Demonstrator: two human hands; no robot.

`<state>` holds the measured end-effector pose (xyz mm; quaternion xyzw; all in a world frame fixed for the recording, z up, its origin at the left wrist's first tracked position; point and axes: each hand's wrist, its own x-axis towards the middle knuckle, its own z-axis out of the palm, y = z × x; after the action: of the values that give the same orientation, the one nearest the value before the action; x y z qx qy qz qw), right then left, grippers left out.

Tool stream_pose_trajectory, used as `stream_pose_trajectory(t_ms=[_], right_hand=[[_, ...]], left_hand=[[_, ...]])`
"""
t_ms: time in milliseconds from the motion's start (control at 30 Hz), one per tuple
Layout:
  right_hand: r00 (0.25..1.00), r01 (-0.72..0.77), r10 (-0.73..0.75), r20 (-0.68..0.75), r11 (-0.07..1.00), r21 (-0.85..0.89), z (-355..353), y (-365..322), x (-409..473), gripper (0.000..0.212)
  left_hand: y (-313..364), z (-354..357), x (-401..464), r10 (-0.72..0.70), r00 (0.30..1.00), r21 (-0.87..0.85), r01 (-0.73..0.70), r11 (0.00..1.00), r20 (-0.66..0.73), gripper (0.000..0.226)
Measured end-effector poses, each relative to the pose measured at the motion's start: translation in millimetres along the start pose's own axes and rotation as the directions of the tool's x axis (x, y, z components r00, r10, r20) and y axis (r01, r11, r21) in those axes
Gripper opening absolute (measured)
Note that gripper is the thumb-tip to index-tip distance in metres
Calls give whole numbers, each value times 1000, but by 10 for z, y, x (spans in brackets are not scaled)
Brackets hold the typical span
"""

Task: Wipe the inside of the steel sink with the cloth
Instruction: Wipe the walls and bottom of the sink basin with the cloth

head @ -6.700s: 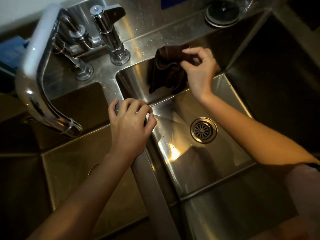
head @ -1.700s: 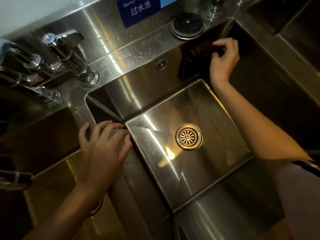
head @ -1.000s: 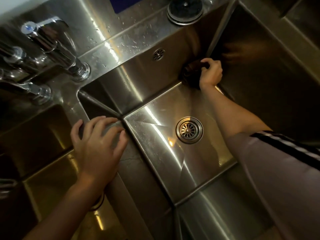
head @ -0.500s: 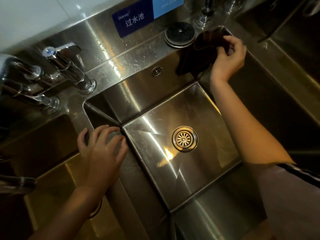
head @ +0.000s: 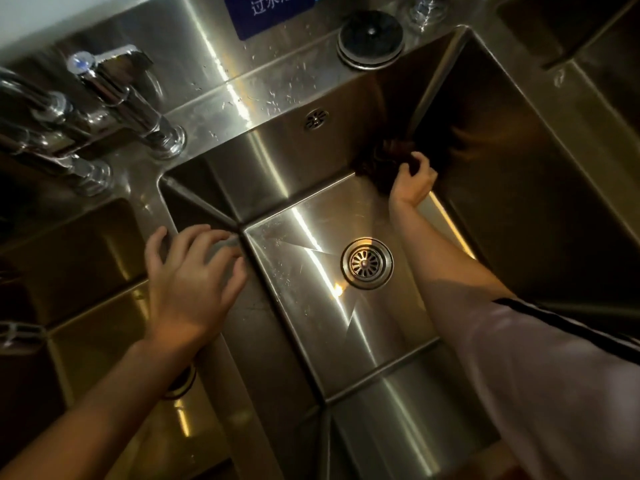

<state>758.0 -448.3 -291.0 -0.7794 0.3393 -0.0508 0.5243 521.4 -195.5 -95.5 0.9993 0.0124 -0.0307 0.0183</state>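
Cloth point(head: 384, 164) bunched in my right hand point(head: 412, 183), upper-right sink point(head: 277, 174) corner; left hand point(head: 188, 275) flat, fingers spread. Loose wad risks skipping corner seam.

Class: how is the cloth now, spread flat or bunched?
Bunched: the cloth sits wadded under the right hand in the sink's far corner.

A stainless steel sink unit point(head: 242, 98) carries everything. On its wet back ledge, up beyond the right hand point(head: 412, 183), sits a round black stopper point(head: 370, 38). Farther up-left from the left hand point(head: 188, 282), chrome taps point(head: 131, 102) stand on the same ledge. That left hand rests flat on the divider point(head: 249, 327) between two basins. The basin floor beside it holds a round drain strainer point(head: 367, 263). The dark cloth point(head: 381, 164) under the right hand seems pressed into the far basin corner, though blur hides its edges.
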Motion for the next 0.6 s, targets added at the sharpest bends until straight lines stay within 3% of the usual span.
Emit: stream_pose_trajectory(t_ms=[100, 200, 333, 400, 500, 600], right_hand=[[995, -11, 15, 104, 999, -40, 46, 71, -86, 53], [984, -55, 58, 171, 998, -21, 142, 33, -203, 76], [977, -205, 201, 68, 976, 69, 382, -207, -263, 80], [959, -279, 282, -13, 952, 124, 487, -334, -216, 74], [941, -315, 332, -69, 931, 182, 579, -380, -71, 69], [919, -323, 371, -129, 901, 289, 616, -310, 26, 79]], left_hand=[[18, -66, 70, 166, 986, 113, -167, 979, 18, 46], [37, -142, 202, 326, 942, 149, -312, 938, -77, 42], [19, -185, 434, 431, 896, 132, -417, 899, -107, 40], [-9, -167, 516, 415, 906, 76, -409, 909, -85, 41], [-57, -94, 584, 278, 956, -100, -286, 953, -94, 44], [-86, 0, 578, 234, 963, -195, -257, 947, -134, 41]])
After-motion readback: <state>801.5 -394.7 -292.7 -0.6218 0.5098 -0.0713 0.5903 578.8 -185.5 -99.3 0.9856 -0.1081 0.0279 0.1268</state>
